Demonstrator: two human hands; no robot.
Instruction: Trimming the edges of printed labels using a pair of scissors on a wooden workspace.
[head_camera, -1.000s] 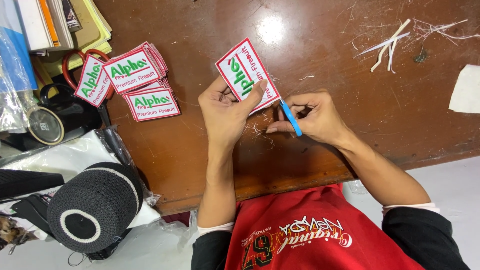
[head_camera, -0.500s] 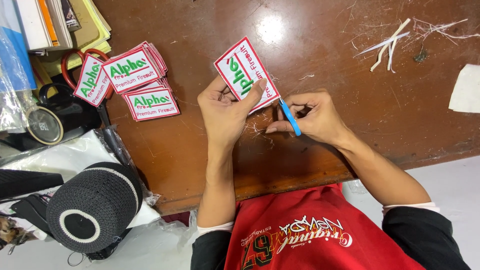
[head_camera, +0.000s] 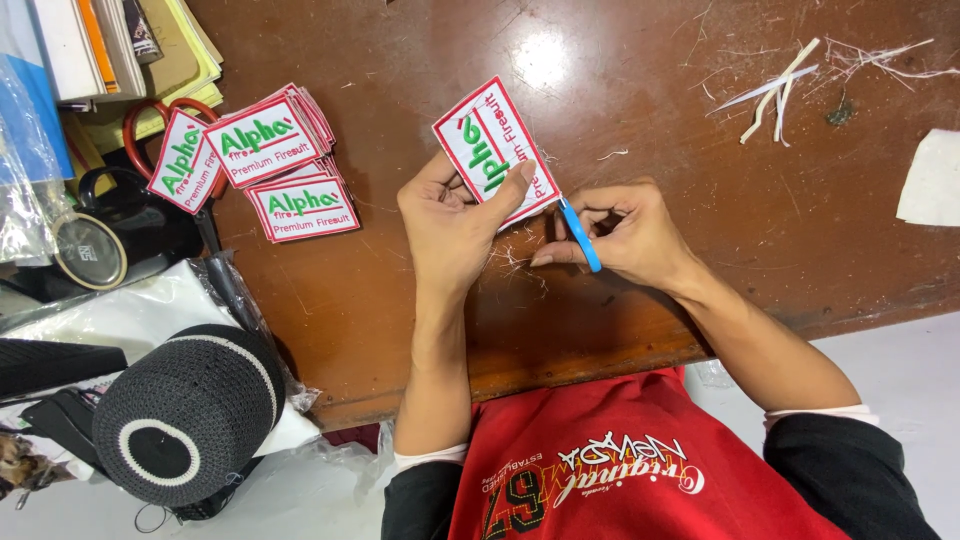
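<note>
My left hand (head_camera: 452, 222) grips a white rectangular embroidered patch (head_camera: 496, 150) with a red border and green lettering, held tilted above the brown wooden table (head_camera: 400, 290). My right hand (head_camera: 622, 232) is closed around a small blue-handled cutting tool (head_camera: 580, 235), whose tip meets the patch's lower right edge. Loose white threads (head_camera: 512, 262) lie on the table under both hands.
A pile of matching patches (head_camera: 272, 160) lies at the left, over red-handled scissors (head_camera: 150, 112). Books (head_camera: 120, 50) are stacked at the top left. A black knitted cap (head_camera: 185, 410) sits at the lower left. White scraps (head_camera: 780, 85) and a white sheet (head_camera: 932, 180) lie at the right.
The patch has turned slightly in my left hand. Both hands stay in nearly the same place.
</note>
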